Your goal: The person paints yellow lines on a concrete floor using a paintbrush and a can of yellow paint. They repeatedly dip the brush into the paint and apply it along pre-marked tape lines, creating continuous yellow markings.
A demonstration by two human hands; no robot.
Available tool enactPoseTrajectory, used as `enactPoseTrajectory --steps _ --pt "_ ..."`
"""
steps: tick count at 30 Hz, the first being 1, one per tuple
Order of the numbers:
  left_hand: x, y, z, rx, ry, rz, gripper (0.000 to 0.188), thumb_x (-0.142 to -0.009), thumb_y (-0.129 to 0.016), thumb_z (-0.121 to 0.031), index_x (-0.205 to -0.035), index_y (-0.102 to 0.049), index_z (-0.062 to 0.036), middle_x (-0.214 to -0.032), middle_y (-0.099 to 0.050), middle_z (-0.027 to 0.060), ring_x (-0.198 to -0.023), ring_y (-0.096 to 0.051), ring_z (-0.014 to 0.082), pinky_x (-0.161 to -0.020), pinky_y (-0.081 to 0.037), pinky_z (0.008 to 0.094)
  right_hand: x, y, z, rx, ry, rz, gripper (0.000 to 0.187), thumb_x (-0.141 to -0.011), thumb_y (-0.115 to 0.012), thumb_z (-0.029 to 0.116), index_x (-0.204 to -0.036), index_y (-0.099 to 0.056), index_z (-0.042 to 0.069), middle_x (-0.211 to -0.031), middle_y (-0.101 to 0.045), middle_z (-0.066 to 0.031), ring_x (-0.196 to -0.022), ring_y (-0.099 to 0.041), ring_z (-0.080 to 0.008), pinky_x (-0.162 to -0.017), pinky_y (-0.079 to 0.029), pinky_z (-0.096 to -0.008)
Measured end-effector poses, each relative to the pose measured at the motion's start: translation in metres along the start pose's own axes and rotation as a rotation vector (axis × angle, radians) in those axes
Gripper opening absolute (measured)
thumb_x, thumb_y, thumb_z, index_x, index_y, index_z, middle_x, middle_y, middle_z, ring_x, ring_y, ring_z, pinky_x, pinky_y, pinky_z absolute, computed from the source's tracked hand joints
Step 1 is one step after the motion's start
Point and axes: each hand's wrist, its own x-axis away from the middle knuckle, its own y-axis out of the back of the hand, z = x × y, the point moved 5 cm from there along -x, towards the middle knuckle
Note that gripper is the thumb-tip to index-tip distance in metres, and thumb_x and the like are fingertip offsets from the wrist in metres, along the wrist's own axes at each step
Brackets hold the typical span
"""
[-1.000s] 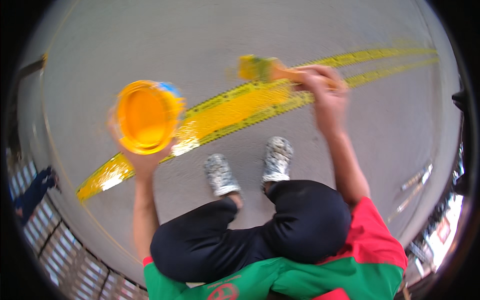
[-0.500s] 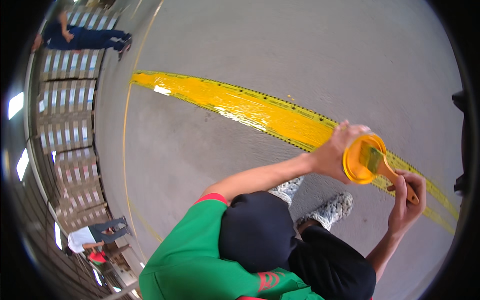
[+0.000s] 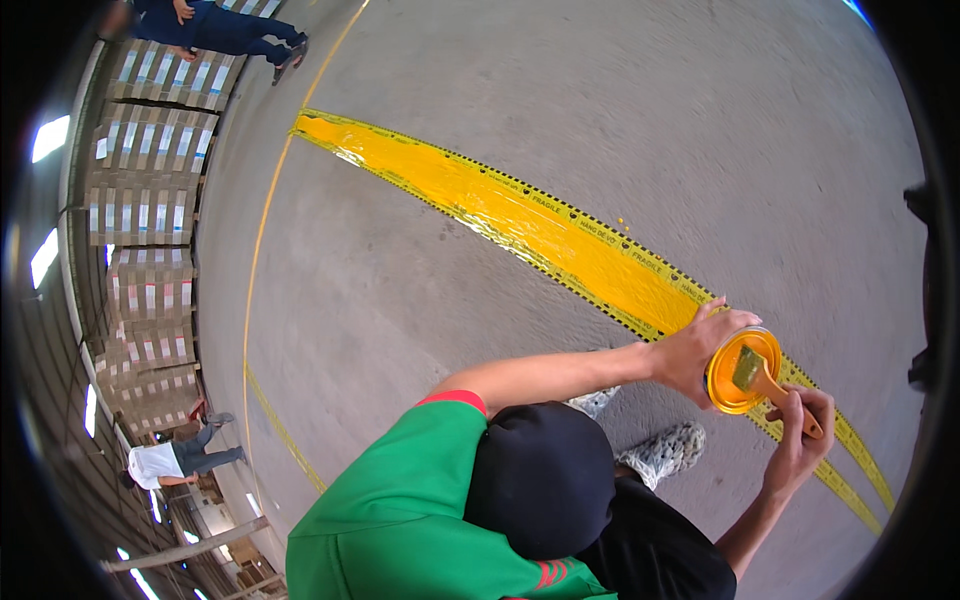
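Paintbrush (image 3: 766, 384) is at the mouth of the paint can (image 3: 729, 407), bristles inside the rim as seen from above, though I can't tell if they're dipped in the paint or just over it. The right hand (image 3: 799, 442) has the wooden handle pinched between thumb and fingers, with the butt end poking out past them. Left hand (image 3: 690, 357) is wrapped round the side of the can, fingers curled against it; some of that grip is hidden, so can't say how far round it goes. The can's open top faces up toward the camera.

Both hands are out to the person's right, near the right shoe (image 3: 672, 455). The can sits in front of two strips of yellow tape (image 3: 598, 227) on the grey floor (image 3: 400, 310). Left of it, a shiny yellow paint stripe (image 3: 540, 238) fills the gap between the strips; right of it, the gap shows bare floor. Couple of yellow drips (image 3: 623, 224) just outside the tape too. Stacked boxes (image 3: 150, 215) line the far left, with a person in dark blue (image 3: 235, 32) near them.
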Motion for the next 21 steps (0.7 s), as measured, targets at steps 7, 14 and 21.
enactPoseTrajectory --steps 7,14,21 --pt "0.000 0.000 0.005 -0.020 0.015 -0.016 0.114 -0.061 -0.090 -0.051 -0.148 -0.033 -0.0042 -0.150 -0.037 0.0191 -0.144 -0.035 0.0350 -0.119 -0.020 0.0606 -0.002 0.024 -0.013 -0.083 -0.066 -0.098 0.014 -0.101 -0.061 0.014 -0.099 -0.061 0.000 -0.097 -0.069 -0.0107 -0.073 -0.062 -0.0107 -0.063 -0.051 -0.0238" --pt "0.001 0.001 0.010 -0.062 0.016 -0.029 0.115 -0.060 -0.091 -0.052 -0.149 -0.033 -0.0048 -0.150 -0.037 0.0187 -0.145 -0.035 0.0353 -0.118 -0.021 0.0624 0.000 0.035 -0.031 -0.236 -0.132 -0.130 0.013 -0.101 -0.060 0.013 -0.101 -0.059 -0.001 -0.098 -0.068 -0.0125 -0.076 -0.062 -0.0113 -0.064 -0.050 -0.0235" --pt "-0.004 0.008 0.003 -0.047 0.027 -0.049 0.111 -0.063 -0.090 -0.053 -0.148 -0.036 -0.0054 -0.148 -0.040 0.0191 -0.141 -0.039 0.0358 -0.117 -0.025 0.0624 -0.003 0.036 -0.033 -0.273 -0.099 -0.139 0.013 -0.100 -0.062 0.013 -0.100 -0.059 -0.001 -0.095 -0.067 -0.0112 -0.076 -0.062 -0.0114 -0.065 -0.049 -0.0243"
